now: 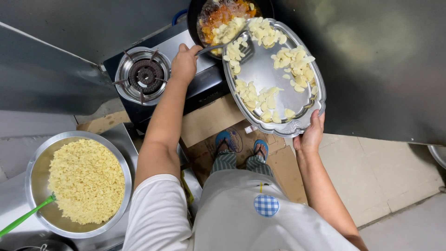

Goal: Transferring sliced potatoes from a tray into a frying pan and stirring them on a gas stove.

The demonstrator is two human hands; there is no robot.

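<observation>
My right hand (pixel 310 135) grips the near rim of an oval steel tray (pixel 274 79), tilted toward a dark pan (pixel 197 16). Pale sliced pieces (pixel 297 67) are scattered over the tray. My left hand (pixel 185 62) holds a metal spoon (pixel 232 41) whose end lies on the tray's upper edge among the slices by the pan's rim. Inside the pan sit orange and red cooked bits, with pale slices heaped at the near side.
A two-burner gas stove (pixel 144 74) has one bare burner to the left of the pan. A large steel bowl (pixel 35 162) of yellow grains with a green-handled utensil (pixel 25 216) stands lower left. Steel wall panels surround the stove. Cardboard (pixel 209 121) covers the floor by my feet.
</observation>
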